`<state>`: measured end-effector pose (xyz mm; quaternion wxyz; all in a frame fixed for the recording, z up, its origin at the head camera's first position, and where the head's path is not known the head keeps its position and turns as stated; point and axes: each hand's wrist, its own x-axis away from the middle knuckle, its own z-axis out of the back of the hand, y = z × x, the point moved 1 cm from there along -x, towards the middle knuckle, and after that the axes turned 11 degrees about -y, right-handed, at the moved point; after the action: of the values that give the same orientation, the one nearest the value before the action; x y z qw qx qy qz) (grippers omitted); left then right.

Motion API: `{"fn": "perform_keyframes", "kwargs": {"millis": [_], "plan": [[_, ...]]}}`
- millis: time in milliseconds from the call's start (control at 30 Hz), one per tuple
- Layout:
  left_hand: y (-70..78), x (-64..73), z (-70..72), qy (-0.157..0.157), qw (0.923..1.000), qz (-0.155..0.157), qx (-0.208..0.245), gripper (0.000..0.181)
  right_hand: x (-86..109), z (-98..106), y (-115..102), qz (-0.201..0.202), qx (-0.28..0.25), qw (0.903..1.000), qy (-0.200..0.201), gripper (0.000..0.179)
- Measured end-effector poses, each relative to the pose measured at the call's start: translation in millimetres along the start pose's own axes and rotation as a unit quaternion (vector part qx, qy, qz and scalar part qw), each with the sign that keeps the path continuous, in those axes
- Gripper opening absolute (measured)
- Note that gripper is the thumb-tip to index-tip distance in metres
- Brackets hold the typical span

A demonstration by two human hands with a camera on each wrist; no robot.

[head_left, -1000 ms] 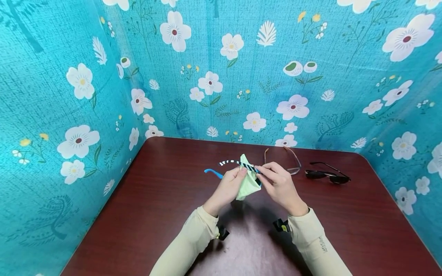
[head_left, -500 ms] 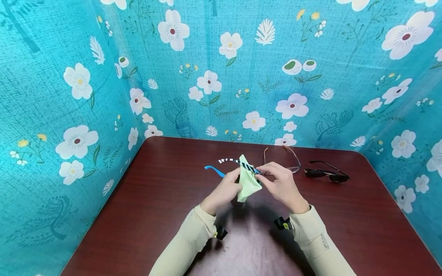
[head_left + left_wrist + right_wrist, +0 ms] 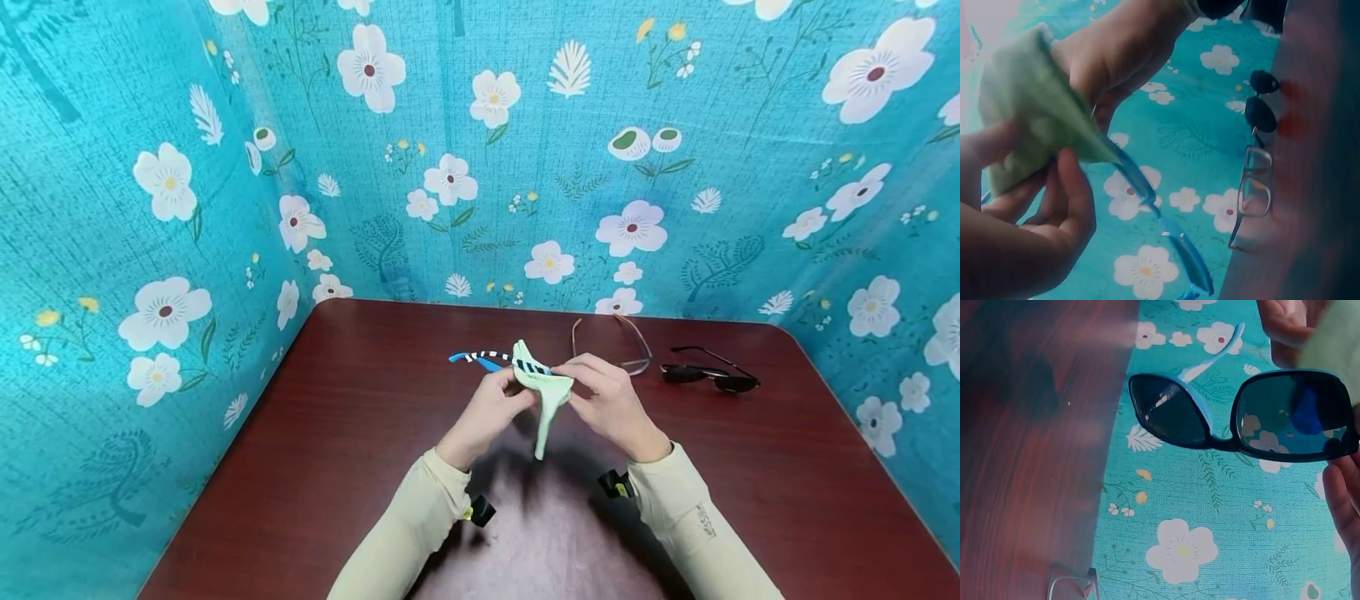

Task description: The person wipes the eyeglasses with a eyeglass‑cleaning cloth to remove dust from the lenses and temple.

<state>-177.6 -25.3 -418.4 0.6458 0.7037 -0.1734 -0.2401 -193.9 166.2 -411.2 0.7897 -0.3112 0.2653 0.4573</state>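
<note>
A pair of sunglasses [image 3: 1291, 415] with dark lenses, a black front and blue inner side is held in the air above the table. In the head view its black-and-white striped temple [image 3: 495, 356] points left, the blue temple [image 3: 487, 365] behind it. A light green cloth [image 3: 553, 396] wraps the striped temple and hangs below it. My left hand [image 3: 483, 417] pinches the cloth from the left; the left wrist view shows its curled fingers [image 3: 1075, 194] against it. My right hand [image 3: 611, 408] grips the sunglasses at the hinge end, its fingertips partly hidden by the cloth.
Behind my right hand, clear-lens eyeglasses [image 3: 641, 362] lie on the dark red table [image 3: 337, 458]. Black sunglasses [image 3: 708, 377] lie further right. A blue flowered fabric [image 3: 420, 125] stands around the back and sides.
The cloth has shifted and folded over the striped temple, with a narrow tail now hanging down. The sunglasses have tilted, so both temples line up more closely. Both hands stay in nearly the same place.
</note>
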Motion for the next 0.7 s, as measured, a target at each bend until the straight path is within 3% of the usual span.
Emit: {"fn": "perform_keyframes", "kwargs": {"millis": [100,233,300,467,700], "plan": [[-0.7,-1.3,-1.5,0.037,0.9993,0.005,0.007,0.023,0.1,-1.0,-0.1,0.003,0.002,1.0000,0.004,0.028],[-2.3,-1.4,-2.9,0.060,0.9969,0.008,0.050,0.026,0.5,-1.4,-0.9,-0.001,-0.010,0.9999,0.006,0.018],[-3.1,-1.5,-3.2,0.060,0.9941,-0.001,0.091,0.028,0.7,-1.9,-1.4,-0.006,-0.022,0.9997,0.006,0.018],[-2.9,-0.6,-2.1,0.044,0.9825,-0.027,0.179,0.028,2.9,-5.5,-0.5,-0.023,-0.049,0.9983,0.021,0.037],[1.1,1.9,0.5,0.027,0.9788,-0.034,0.200,0.030,-4.4,-0.3,-10.6,-0.013,-0.042,0.9975,0.055,0.032]]}}
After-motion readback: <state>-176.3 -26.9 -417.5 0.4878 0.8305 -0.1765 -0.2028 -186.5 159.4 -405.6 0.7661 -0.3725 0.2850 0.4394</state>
